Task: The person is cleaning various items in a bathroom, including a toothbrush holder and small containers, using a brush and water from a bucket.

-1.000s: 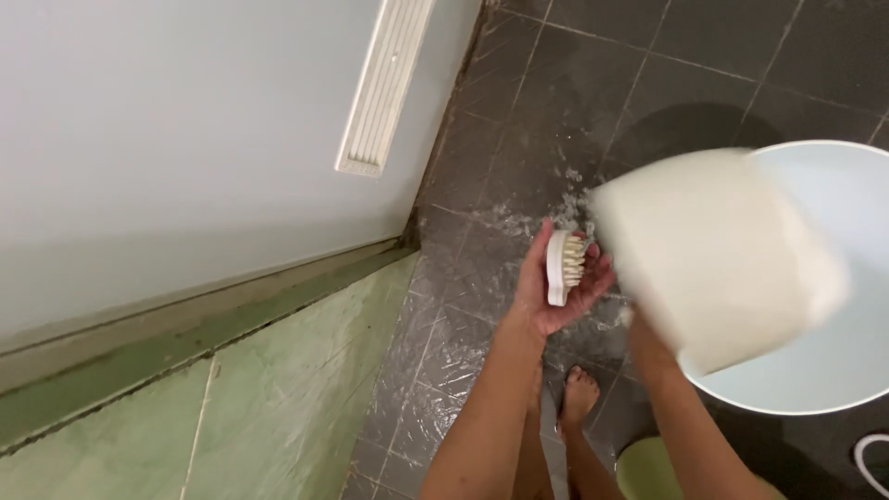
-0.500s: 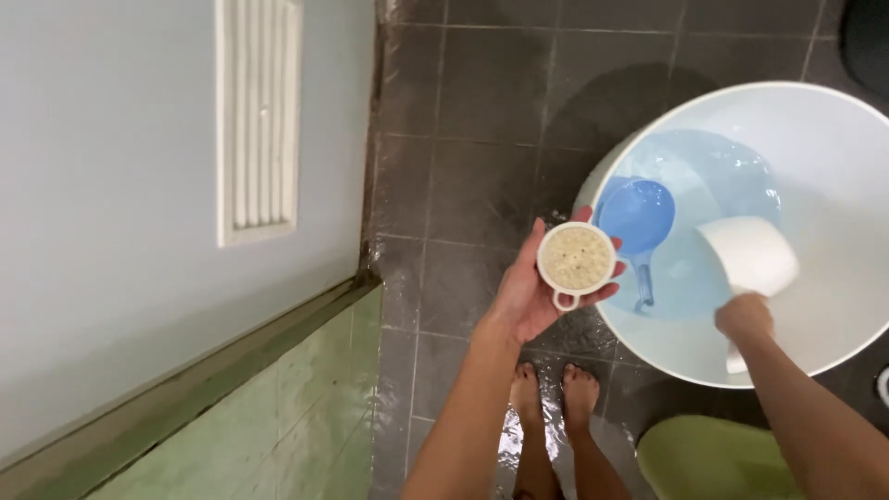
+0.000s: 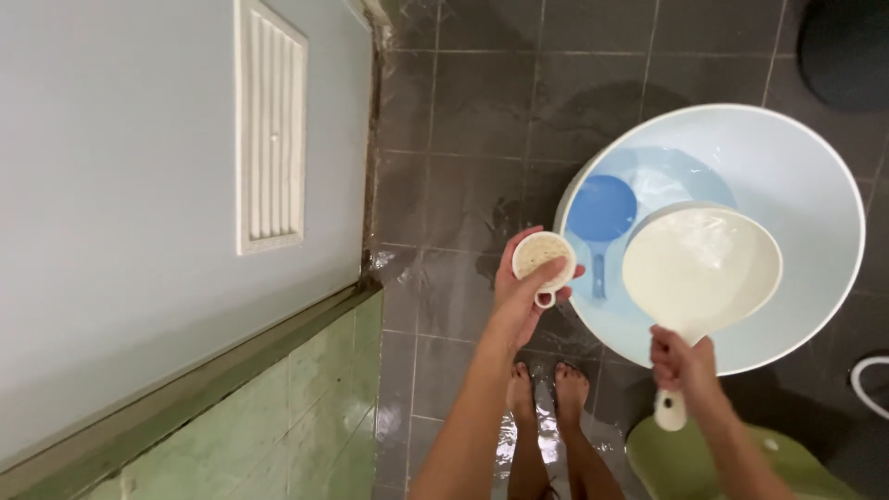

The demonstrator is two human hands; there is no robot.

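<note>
My left hand holds a small round white brush, bristles facing up, over the wet dark floor beside the basin's left rim. My right hand grips the handle of a cream dipper filled with water, held level above the large white basin. A blue dipper floats in the basin's water. My bare feet stand on the wet tiles below my hands.
A pale door with a white vent grille fills the left side, with a green tiled wall below it. A green stool sits at the bottom right. A black round object is at the top right.
My right hand lifted the cream dipper out of the basin, now full of water and held level. The brush in my left hand shifted slightly left.
</note>
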